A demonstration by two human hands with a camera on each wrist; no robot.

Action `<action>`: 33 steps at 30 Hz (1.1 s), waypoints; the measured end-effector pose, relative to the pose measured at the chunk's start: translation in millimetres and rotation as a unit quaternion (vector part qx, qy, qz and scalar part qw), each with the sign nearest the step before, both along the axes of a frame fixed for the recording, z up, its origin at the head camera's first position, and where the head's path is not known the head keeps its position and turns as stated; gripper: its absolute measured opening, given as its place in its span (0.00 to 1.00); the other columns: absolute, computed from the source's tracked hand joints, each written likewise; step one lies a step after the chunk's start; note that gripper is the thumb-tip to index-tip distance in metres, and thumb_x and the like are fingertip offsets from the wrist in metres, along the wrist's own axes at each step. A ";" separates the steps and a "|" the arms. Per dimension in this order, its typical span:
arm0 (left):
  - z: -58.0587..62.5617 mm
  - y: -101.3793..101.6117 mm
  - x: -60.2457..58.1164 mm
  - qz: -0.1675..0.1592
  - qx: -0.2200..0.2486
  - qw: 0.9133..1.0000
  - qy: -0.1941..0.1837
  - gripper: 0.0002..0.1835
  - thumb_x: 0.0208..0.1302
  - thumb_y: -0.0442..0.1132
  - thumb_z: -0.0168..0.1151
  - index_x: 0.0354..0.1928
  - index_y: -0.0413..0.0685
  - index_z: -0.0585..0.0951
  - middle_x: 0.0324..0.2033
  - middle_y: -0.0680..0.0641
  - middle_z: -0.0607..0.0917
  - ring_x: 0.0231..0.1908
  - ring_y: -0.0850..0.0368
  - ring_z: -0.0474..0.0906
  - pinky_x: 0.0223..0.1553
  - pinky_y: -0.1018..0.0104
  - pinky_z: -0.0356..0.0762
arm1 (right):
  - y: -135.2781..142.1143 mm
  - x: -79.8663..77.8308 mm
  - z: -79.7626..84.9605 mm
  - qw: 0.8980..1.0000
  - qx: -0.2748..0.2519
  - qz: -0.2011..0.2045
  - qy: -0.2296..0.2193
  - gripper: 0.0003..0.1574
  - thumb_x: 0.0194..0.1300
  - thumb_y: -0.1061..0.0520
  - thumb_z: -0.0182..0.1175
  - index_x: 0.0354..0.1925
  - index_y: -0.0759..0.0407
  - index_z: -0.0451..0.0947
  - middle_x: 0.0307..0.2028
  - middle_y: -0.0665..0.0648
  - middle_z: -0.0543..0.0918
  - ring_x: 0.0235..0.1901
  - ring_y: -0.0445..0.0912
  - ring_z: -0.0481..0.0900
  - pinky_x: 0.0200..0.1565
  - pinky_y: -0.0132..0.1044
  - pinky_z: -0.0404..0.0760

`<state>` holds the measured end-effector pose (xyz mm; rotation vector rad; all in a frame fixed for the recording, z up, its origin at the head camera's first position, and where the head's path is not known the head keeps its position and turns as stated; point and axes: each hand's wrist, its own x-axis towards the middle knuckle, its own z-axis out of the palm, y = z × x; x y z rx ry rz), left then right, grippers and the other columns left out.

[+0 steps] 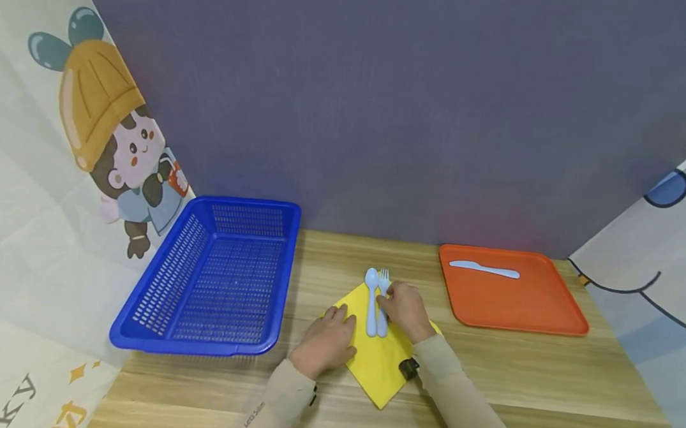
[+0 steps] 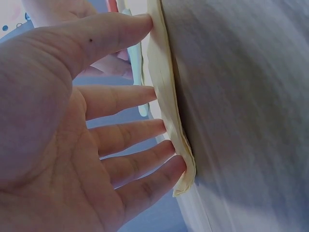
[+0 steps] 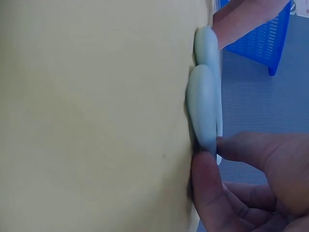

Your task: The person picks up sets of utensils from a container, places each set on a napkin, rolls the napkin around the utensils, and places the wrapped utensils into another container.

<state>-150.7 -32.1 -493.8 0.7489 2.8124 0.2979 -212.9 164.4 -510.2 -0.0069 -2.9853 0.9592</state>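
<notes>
A yellow napkin (image 1: pixel 379 373) lies on the wooden table with a light blue spoon (image 1: pixel 372 308) and fork (image 1: pixel 382 327) side by side on it. My right hand (image 1: pixel 407 308) pinches the fork's handle between thumb and finger. In the right wrist view, the fork (image 3: pixel 202 96) lies nearer than the spoon (image 3: pixel 206 41), both against the cloth. With fingers spread, my left hand (image 1: pixel 328 340) rests on the napkin's left edge. Its fingertips (image 2: pixel 149 93) touch the napkin (image 2: pixel 164 63) in the left wrist view.
To the left stands a blue perforated basket (image 1: pixel 290 261). On the right, an orange tray (image 1: pixel 514 305) bears a light blue knife (image 1: pixel 484 269). A grey wall (image 1: pixel 373 110) closes off the table (image 1: pixel 333 253) at the back.
</notes>
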 end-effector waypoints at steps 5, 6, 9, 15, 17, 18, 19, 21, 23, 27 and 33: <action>1.0 -0.7 -0.1 0.001 0.003 1.000 -0.003 0.33 0.65 0.50 0.67 0.67 0.40 0.74 0.69 0.36 0.68 0.68 0.39 0.64 0.62 0.46 0.71 | 0.9 -0.9 -1.4 1.000 0.015 0.003 0.006 0.18 0.63 0.54 0.67 0.39 0.71 0.82 0.19 0.52 0.80 0.16 0.42 0.77 0.21 0.34 0.77; 1.2 -0.8 -0.2 0.001 0.004 1.000 -0.004 0.33 0.65 0.50 0.67 0.67 0.40 0.74 0.69 0.36 0.68 0.68 0.39 0.64 0.62 0.46 0.70 | 0.8 -0.8 -1.5 1.000 0.015 0.002 0.004 0.18 0.63 0.54 0.67 0.40 0.71 0.82 0.18 0.52 0.80 0.16 0.42 0.77 0.21 0.34 0.77; 1.4 -1.1 -0.2 0.000 0.003 1.000 -0.002 0.32 0.65 0.50 0.67 0.67 0.40 0.74 0.68 0.36 0.68 0.67 0.39 0.64 0.62 0.46 0.71 | 0.9 -0.6 -1.4 1.000 0.012 -0.001 -0.003 0.19 0.64 0.53 0.66 0.41 0.71 0.82 0.18 0.52 0.79 0.16 0.42 0.77 0.21 0.34 0.76; 0.1 -1.1 -2.1 -0.008 0.025 0.999 0.037 0.30 0.68 0.49 0.64 0.65 0.40 0.74 0.65 0.37 0.72 0.65 0.41 0.68 0.61 0.49 0.73 | 5.0 2.6 2.0 1.000 0.007 0.005 0.002 0.19 0.65 0.53 0.66 0.41 0.70 0.82 0.18 0.52 0.79 0.17 0.42 0.76 0.21 0.35 0.76; 1.9 1.6 -3.6 -0.018 0.040 0.997 0.061 0.28 0.68 0.48 0.63 0.64 0.39 0.75 0.63 0.37 0.74 0.63 0.42 0.70 0.61 0.52 0.73 | 9.6 3.5 4.5 0.999 0.020 0.015 0.020 0.18 0.64 0.53 0.66 0.40 0.69 0.82 0.20 0.52 0.81 0.20 0.43 0.77 0.24 0.37 0.78; 2.4 4.0 -4.6 -0.024 0.045 0.996 0.074 0.27 0.69 0.48 0.63 0.63 0.39 0.75 0.63 0.38 0.75 0.63 0.43 0.71 0.62 0.53 0.73 | 12.6 3.9 6.5 0.999 0.025 0.020 0.028 0.17 0.64 0.54 0.66 0.40 0.69 0.83 0.22 0.53 0.82 0.21 0.43 0.78 0.25 0.38 0.79; 4.5 7.2 -5.5 -0.030 0.051 0.995 0.082 0.26 0.69 0.48 0.63 0.62 0.40 0.76 0.62 0.39 0.76 0.62 0.44 0.72 0.61 0.54 0.73 | 15.9 4.0 8.1 0.999 0.036 0.025 0.033 0.16 0.64 0.54 0.67 0.41 0.68 0.83 0.24 0.54 0.83 0.23 0.44 0.79 0.27 0.40 0.80; 9.9 15.8 -7.5 -0.044 0.052 0.994 0.090 0.26 0.69 0.48 0.63 0.62 0.40 0.76 0.62 0.40 0.76 0.62 0.46 0.72 0.61 0.56 0.73 | 24.3 4.2 12.3 0.997 0.057 0.039 0.042 0.14 0.64 0.55 0.66 0.42 0.66 0.84 0.29 0.56 0.85 0.27 0.46 0.81 0.31 0.42 0.82; 15.6 28.9 -10.0 -0.056 0.049 0.994 0.086 0.27 0.70 0.49 0.62 0.64 0.41 0.75 0.63 0.41 0.75 0.63 0.47 0.71 0.61 0.58 0.73 | 36.9 4.3 18.9 0.996 0.071 0.047 0.040 0.14 0.65 0.55 0.65 0.43 0.65 0.84 0.33 0.57 0.86 0.30 0.48 0.82 0.33 0.45 0.83; 22.0 59.3 -13.4 -0.087 0.026 0.992 0.089 0.31 0.71 0.52 0.60 0.69 0.42 0.72 0.68 0.42 0.71 0.66 0.48 0.68 0.60 0.61 0.73 | 70.6 2.7 29.1 0.993 0.087 0.064 0.049 0.14 0.67 0.58 0.63 0.46 0.67 0.83 0.35 0.60 0.86 0.33 0.52 0.84 0.34 0.47 0.84; 20.4 109.2 -14.7 -0.148 0.016 0.982 0.115 0.34 0.71 0.54 0.59 0.73 0.46 0.67 0.72 0.42 0.64 0.69 0.48 0.65 0.62 0.64 0.71 | 133.9 -6.7 35.4 0.986 0.116 0.088 0.078 0.14 0.67 0.63 0.62 0.49 0.71 0.81 0.40 0.66 0.85 0.38 0.57 0.84 0.36 0.51 0.84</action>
